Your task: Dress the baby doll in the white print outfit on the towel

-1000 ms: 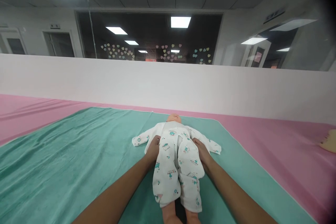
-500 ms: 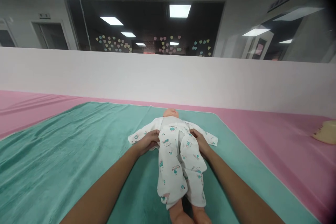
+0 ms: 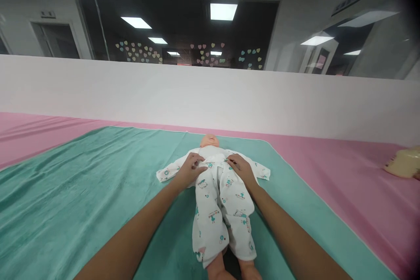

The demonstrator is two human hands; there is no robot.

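Observation:
A baby doll (image 3: 210, 141) lies on its back, head away from me, in a white long-sleeved top (image 3: 169, 170) and white baby trousers (image 3: 208, 203) with small teal prints. At the trousers' waist, my left hand (image 3: 190, 169) is bent round the left side of the waistband, thumb and fingers on the cloth. Opposite it, my right hand (image 3: 242, 169) has its fingers curled on the right side of the band. The doll's bare lower legs show below the trouser hems, cut off by the bottom of the view. The fingertips are partly lost in the folds.
Under the doll spreads a green cloth (image 3: 108, 192) over a pink cover (image 3: 348, 175). A pale yellow object (image 3: 403, 162) sits at the right edge, partly cut off. A low white wall (image 3: 210, 96) runs behind, with a window (image 3: 177, 22) above it.
Both hands have moved from the sides of the doll's hips up and inward onto the front of the waistband. The view has shifted slightly.

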